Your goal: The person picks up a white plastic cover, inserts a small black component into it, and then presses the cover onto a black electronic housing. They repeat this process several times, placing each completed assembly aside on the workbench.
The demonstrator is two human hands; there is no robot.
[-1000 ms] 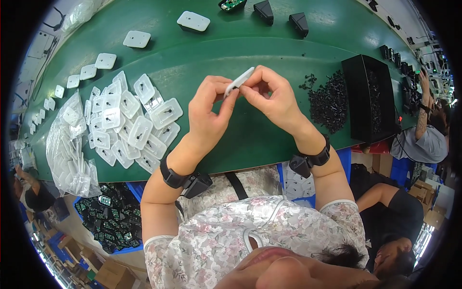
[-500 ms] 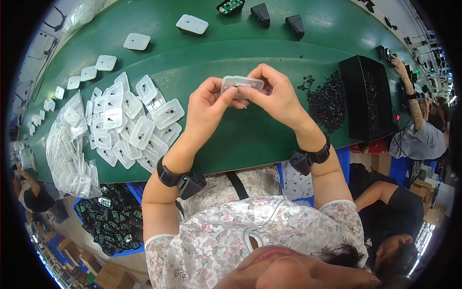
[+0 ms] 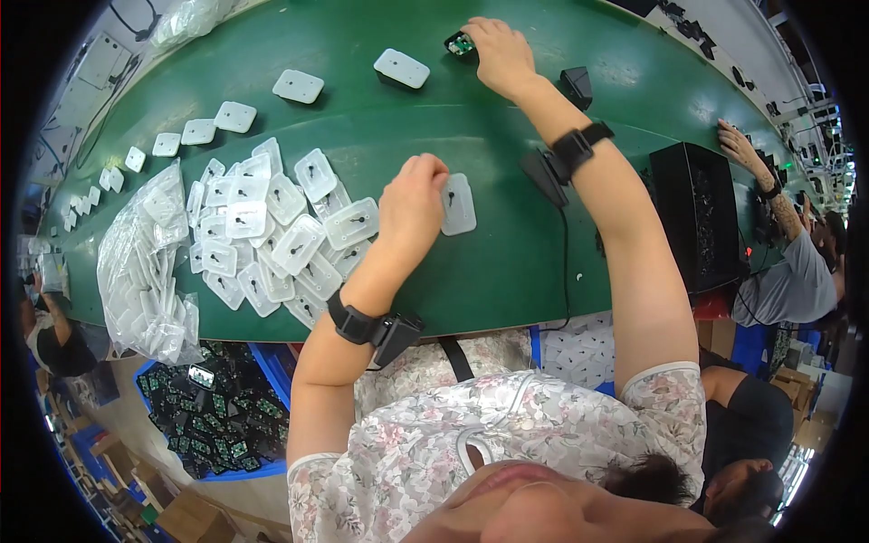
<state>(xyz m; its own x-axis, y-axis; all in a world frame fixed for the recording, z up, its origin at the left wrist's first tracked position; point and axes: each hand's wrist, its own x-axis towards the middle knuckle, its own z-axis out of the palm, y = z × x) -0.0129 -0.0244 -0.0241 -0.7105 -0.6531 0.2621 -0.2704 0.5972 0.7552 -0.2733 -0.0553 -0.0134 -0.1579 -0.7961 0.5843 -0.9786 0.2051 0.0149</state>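
At the far side of the green table (image 3: 507, 281) my right hand (image 3: 501, 56) has its fingers closed around a small black housing with a green circuit board (image 3: 460, 43) inside. A translucent white plastic cover (image 3: 460, 204) lies flat nearer to me, just right of my left hand (image 3: 414, 199). The left fingers are curled together beside the cover's edge; whether something small is in them is hidden. A dark angular housing (image 3: 576, 88) stands right of my right hand.
Left of my left hand lies a pile of white covers (image 3: 272, 213), beside a clear bag of covers (image 3: 145, 271). White-topped housings (image 3: 299, 86) form a row along the back. A black box (image 3: 692, 217) stands right. Below sits a blue bin of circuit boards (image 3: 208, 425). A co-worker's hand (image 3: 740, 149) is far right.
The white cover that both hands held now lies on the table. My right hand has reached away to the housing with the circuit board. My left hand stays near the cover.
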